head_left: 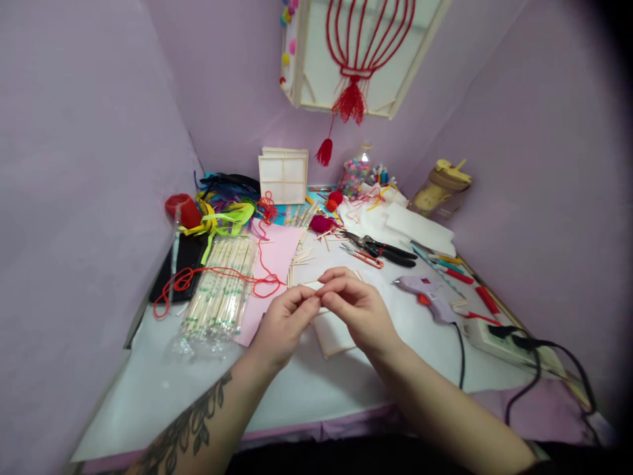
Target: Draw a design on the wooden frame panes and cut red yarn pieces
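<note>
White tabletop (168, 382); left fingers (305, 313) pinched, touching pinched right fingers (343, 285).

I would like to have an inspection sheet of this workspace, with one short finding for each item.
Surface: white-covered table, crowded toward the back.
Work pieces: white framed panel, lying partly hidden.
Clutter: packed sticks at left; black-handled pliers and glue gun at right.
Hands: left hand and right hand meet at the fingertips above the panel; anything held cannot be made out.
Cables: black cable from the glue gun; black cord by the power strip.
Surroundings: lilac walls; red tassel hanging above.
Other people: nothing seen.
</note>
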### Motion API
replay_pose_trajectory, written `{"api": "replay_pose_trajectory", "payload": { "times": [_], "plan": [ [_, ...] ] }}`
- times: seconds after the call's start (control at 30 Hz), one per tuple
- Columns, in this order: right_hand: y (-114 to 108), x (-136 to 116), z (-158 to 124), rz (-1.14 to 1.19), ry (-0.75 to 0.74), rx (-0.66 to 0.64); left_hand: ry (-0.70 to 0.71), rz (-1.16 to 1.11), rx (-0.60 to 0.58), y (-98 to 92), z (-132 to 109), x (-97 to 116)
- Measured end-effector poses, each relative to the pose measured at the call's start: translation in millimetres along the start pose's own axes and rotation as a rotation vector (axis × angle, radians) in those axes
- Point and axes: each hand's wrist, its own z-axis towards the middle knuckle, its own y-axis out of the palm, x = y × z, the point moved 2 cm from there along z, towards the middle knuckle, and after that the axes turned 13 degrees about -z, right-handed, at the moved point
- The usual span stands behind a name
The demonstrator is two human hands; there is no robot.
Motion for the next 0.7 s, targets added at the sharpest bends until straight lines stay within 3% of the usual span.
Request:
{"api": "replay_pose_trajectory", "payload": {
  "times": [0.13, 0.27, 0.33, 0.43, 0.53, 0.6, 0.7],
  "plan": [
    [-7, 4, 2, -0.001, -0.034, 0.083, 0.04, 0.162, 0.0, 1.8, 3, 5],
    [-28, 11, 4, -0.106, -0.037, 0.116, 0.134, 0.331, 0.037, -0.7, 8, 11],
    [-49, 13, 3, -0.129, -0.025, 0.214, 0.15, 0.398, 0.081, -3.5, 10, 12],
    [-94, 19, -3, -0.196, 0.024, 0.501, 0.149, 0.459, 0.156, -7.4, 12, 12],
    [-142, 28, -17, -0.523, 0.089, 0.663, 0.118, 0.487, 0.199, -9.1, 14, 10],
    [-167, 39, -27, -0.891, 0.178, 0.594, 0.112, 0.508, 0.206, -8.9, 15, 8],
    [-188, 58, -37, -1.339, 0.334, 0.324, 0.123, 0.54, 0.199, -7.6, 18, 3]
  ]
}}
